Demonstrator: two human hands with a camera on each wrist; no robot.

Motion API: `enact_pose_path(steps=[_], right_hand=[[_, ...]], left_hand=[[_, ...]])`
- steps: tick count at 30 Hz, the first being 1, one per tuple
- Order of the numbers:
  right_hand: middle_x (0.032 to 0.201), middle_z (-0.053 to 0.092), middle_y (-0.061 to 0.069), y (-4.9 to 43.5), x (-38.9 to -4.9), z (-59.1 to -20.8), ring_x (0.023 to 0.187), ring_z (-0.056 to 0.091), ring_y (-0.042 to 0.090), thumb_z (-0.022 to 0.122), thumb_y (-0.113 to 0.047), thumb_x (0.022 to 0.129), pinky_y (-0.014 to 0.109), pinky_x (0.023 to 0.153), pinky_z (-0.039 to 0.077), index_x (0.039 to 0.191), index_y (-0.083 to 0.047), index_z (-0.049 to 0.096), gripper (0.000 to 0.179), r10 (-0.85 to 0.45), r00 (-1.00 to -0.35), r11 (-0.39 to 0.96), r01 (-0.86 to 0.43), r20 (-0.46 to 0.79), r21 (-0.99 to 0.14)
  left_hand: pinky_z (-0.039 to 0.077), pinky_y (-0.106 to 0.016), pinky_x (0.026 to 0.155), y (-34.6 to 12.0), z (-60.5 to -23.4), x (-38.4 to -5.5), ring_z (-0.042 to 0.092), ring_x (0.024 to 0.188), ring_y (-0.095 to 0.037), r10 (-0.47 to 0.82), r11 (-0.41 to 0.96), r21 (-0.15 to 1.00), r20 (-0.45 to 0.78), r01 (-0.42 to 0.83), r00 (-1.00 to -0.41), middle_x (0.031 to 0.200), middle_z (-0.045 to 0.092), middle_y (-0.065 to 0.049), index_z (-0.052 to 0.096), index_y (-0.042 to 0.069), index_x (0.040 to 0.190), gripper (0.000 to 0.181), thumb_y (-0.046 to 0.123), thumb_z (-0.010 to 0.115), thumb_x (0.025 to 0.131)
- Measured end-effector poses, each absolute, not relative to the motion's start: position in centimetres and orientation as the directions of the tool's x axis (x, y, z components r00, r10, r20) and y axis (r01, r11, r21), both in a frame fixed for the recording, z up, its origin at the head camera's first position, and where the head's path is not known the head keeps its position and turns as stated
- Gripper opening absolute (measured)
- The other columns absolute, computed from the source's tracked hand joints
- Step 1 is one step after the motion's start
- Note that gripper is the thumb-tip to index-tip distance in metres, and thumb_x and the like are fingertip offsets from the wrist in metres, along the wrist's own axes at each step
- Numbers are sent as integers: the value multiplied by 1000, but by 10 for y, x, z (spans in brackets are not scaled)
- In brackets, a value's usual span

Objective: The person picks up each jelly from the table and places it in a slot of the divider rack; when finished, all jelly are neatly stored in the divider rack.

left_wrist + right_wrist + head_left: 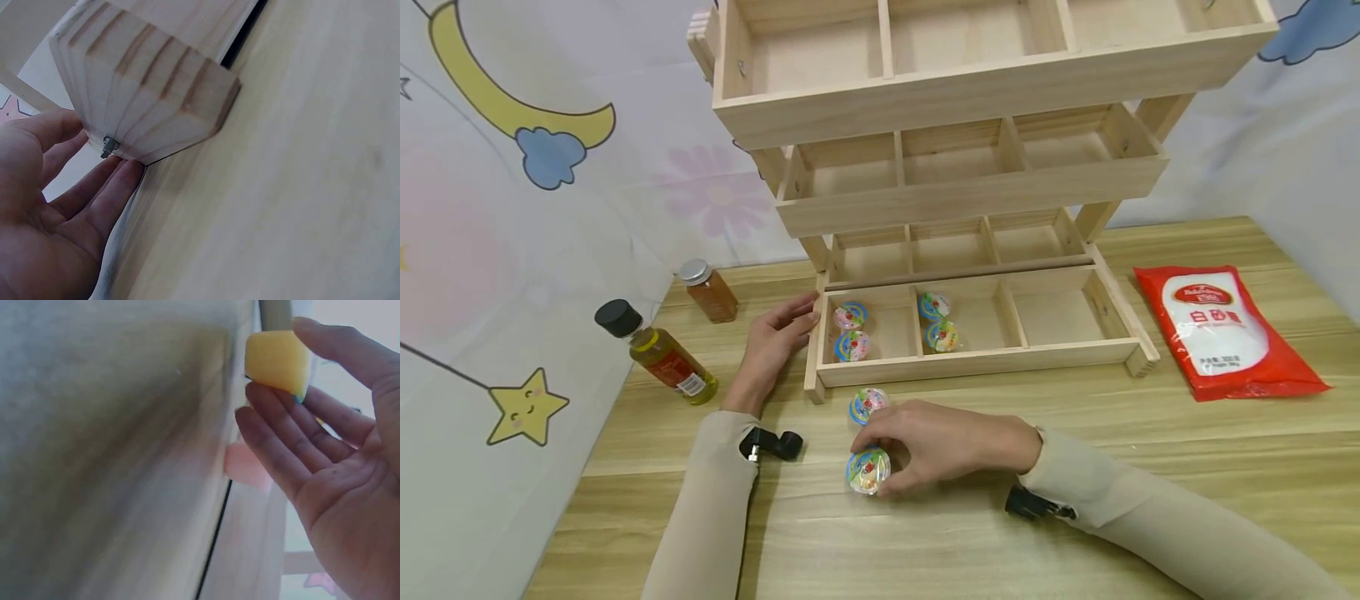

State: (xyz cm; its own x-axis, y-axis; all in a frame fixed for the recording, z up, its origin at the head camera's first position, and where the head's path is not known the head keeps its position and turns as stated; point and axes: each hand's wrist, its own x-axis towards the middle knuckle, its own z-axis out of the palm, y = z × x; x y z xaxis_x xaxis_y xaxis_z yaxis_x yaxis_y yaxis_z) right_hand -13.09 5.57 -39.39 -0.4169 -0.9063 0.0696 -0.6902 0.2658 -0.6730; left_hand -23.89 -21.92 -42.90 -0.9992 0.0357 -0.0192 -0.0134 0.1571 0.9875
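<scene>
In the head view my right hand (936, 442) holds a jelly cup (868, 472) with a printed lid between thumb and fingers, low over the table. The right wrist view shows this cup's yellow body (278, 359) between the thumb and fingertips of the right hand (331, 456). Just beyond it stands a pink jelly cup (245, 464), its lid (868, 404) facing up. My left hand (772, 346) rests against the left side of the wooden rack (977, 364), its fingertips touching the wooden end piece (147, 87) beside a small bolt.
Two jelly cups sit in the bottom tier's left compartment (891, 321), two more in its middle compartment (981, 312). A dark-capped oil bottle (670, 362) and a small jar (711, 293) stand at left. A red and white bag (1221, 325) lies at right.
</scene>
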Motion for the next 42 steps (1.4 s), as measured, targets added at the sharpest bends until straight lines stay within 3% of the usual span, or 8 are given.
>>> enact_pose_path(steps=[10, 17, 24, 28, 33, 42], right_hand=[[122, 72, 2, 72, -145, -372, 104, 70, 7, 88, -13, 90, 23, 94, 55, 128, -3, 70, 43, -861, -487, 234, -635, 146, -736], [117, 72, -3, 94, -154, -361, 100, 68, 10, 89, -10, 88, 29, 93, 58, 129, -5, 72, 44, -800, -556, 256, -657, 226, -710], [118, 72, -1, 115, -167, -352, 104, 70, 18, 88, -10, 89, 35, 97, 57, 130, -4, 71, 45, -714, -678, 349, -562, 175, -750], [114, 74, 0, 126, -176, -349, 103, 71, 21, 88, -10, 88, 40, 97, 58, 131, -3, 71, 47, -678, -711, 373, -550, 185, -747], [122, 74, 3, 141, -185, -348, 106, 70, 22, 87, -14, 91, 45, 100, 56, 132, -4, 70, 46, -631, -751, 407, -532, 192, -742], [120, 73, 8, 164, -196, -341, 109, 69, 22, 87, -14, 92, 44, 101, 55, 136, -4, 69, 48, -541, -828, 454, -435, 147, -778]], left_hand=[[56, -21, 91, -219, -428, -238, 65, 115, -11, 30, 148, 989, -20, -15, -999, 146, 62, -18, 63, 6, 149, 45, 14, 68, 105], [56, -21, 90, -219, -428, -238, 66, 113, -10, 32, 143, 990, -16, -12, -999, 145, 63, -18, 63, 6, 148, 44, 13, 68, 105], [56, -21, 90, -219, -429, -238, 66, 112, -9, 33, 133, 991, -11, -6, -999, 145, 63, -19, 63, 5, 148, 44, 12, 68, 105], [56, -21, 90, -219, -429, -238, 67, 112, -10, 31, 129, 992, -11, -7, -999, 145, 63, -19, 63, 5, 148, 44, 12, 68, 105], [56, -22, 91, -219, -430, -239, 66, 115, -12, 30, 136, 991, -12, -8, -999, 145, 63, -18, 64, 5, 148, 44, 14, 69, 105], [57, -23, 92, -219, -430, -239, 66, 115, -12, 34, 124, 992, -12, -8, -999, 145, 63, -18, 63, 5, 148, 44, 12, 68, 105]])
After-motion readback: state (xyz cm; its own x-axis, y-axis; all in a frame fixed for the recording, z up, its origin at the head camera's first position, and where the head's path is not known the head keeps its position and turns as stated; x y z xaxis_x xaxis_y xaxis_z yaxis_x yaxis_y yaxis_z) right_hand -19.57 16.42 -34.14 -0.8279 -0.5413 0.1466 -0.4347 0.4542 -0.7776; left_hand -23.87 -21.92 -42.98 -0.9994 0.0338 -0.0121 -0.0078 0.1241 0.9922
